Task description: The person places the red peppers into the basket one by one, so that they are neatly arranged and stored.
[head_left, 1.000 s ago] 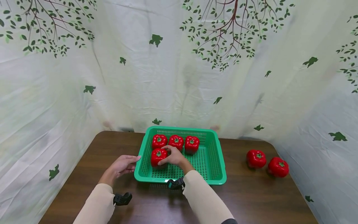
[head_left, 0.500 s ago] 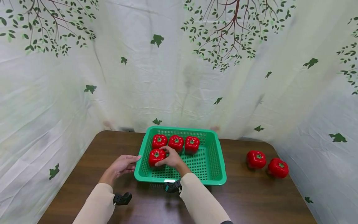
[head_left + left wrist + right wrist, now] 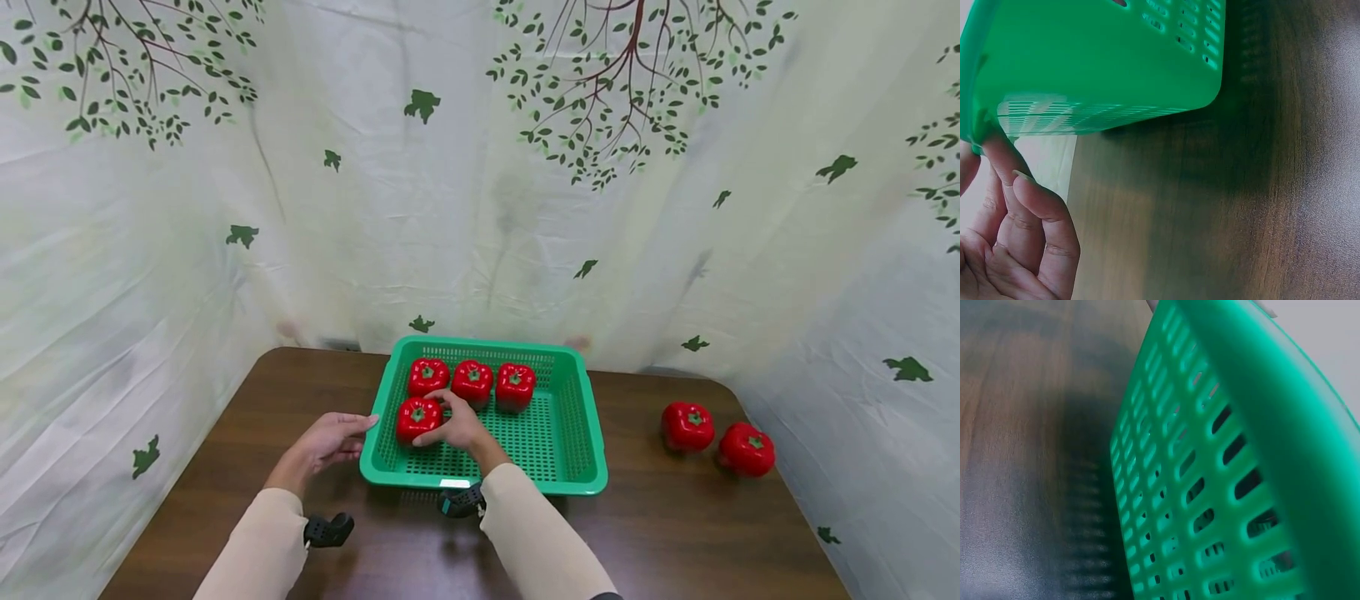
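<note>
A green plastic basket [image 3: 525, 485] with slotted walls stands on the table and holds several red bell peppers. My right hand [image 3: 459, 423] reaches over its front rim and grips the front-left bell pepper [image 3: 417, 420], thumb on the near side and fingers on the far side. Behind that one, a row of bell peppers [image 3: 472, 382] sits along the back of the basket. With thumb and fingertips, my left hand [image 3: 330, 442] pinches the basket's left rim; the left wrist view shows this hand [image 3: 1022, 231] at the rim from below. The right wrist view shows only the basket's outer wall [image 3: 1210, 487].
Two more red bell peppers, one [image 3: 687, 427] nearer the basket and one [image 3: 747, 449] by the table's right edge, sit on the brown wooden table [image 3: 645, 517]. A pale curtain [image 3: 480, 208] with printed leaves hangs behind and at both sides.
My right hand has shifted a little to the left with the front bell pepper, bringing it nearer the basket's left wall. The left hand has stayed at the rim.
</note>
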{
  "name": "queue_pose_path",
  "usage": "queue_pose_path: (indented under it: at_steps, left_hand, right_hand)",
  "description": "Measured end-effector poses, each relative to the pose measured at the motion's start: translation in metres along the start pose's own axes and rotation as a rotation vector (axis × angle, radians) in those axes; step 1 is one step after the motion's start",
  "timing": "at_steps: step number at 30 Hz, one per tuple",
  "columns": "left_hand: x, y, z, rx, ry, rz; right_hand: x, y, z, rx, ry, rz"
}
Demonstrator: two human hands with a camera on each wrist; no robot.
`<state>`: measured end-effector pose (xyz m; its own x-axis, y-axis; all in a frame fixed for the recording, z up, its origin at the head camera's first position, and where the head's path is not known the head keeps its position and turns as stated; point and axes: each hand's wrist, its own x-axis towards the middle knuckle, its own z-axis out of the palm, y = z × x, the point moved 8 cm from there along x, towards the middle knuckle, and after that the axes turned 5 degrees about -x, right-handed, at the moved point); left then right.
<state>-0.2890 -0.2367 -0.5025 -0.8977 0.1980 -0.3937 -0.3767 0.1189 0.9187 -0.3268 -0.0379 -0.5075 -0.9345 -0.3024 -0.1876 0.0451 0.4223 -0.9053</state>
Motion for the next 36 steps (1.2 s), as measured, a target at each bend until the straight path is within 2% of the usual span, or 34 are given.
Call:
queue_pose_path:
  at_steps: [15,20,28,36]
  left_hand:
    - [-0.001,0.001,0.001,-0.015,-0.017,0.013]
    - [0.001,0.000,0.000,-0.031,0.000,0.005]
    - [0.002,-0.001,0.001,-0.025,0.004,0.004]
    - [0.002,-0.001,0.001,-0.018,-0.001,0.001]
  right_hand:
    - [-0.002,-0.003,-0.001,-0.014,0.020,-0.031]
    - [-0.003,-0.006,-0.005,-0.010,0.015,-0.049]
    - [-0.009,-0.011,-0.013,0.029,0.004,-0.051]
    - [-0.019,-0.019,-0.021,0.086,0.002,-0.091]
